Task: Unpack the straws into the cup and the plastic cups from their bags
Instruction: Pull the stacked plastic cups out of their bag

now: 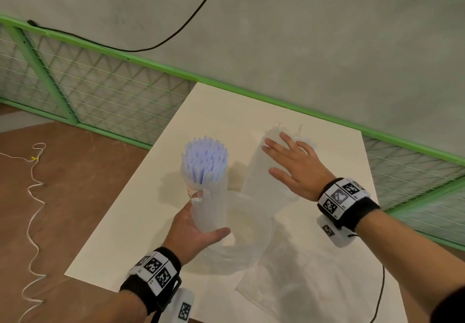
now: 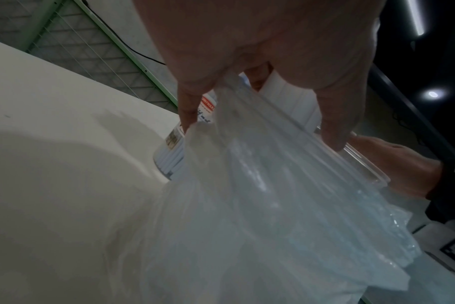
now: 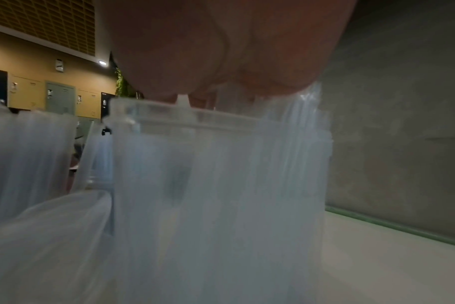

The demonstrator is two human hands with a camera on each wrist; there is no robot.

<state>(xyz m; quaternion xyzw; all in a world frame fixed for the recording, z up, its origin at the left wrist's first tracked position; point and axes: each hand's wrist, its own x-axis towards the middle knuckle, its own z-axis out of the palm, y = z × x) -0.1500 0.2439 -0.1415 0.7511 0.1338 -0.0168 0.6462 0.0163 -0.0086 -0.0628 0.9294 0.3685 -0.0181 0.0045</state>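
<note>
A clear cup (image 1: 198, 184) packed with pale blue-white straws (image 1: 205, 159) stands upright at the table's middle left. Right beside it, my left hand (image 1: 211, 213) grips a crumpled clear plastic bag (image 1: 241, 244), thumb on one side and fingers curled round the other. In the left wrist view the left hand (image 2: 260, 131) holds that bag (image 2: 273, 205) against the labelled straw cup (image 2: 170, 152). My right hand (image 1: 284, 161) lies with straight, spread fingers on top of an upright stack of clear plastic cups (image 1: 261, 179). In the right wrist view the stack (image 3: 216, 164) fills the picture under the palm.
The white table (image 1: 156, 222) ends at a green mesh fence (image 1: 113, 91) and a grey wall. Another flat clear bag (image 1: 297, 290) lies on the table's near right. A white cord (image 1: 32, 197) snakes over the brown floor at left.
</note>
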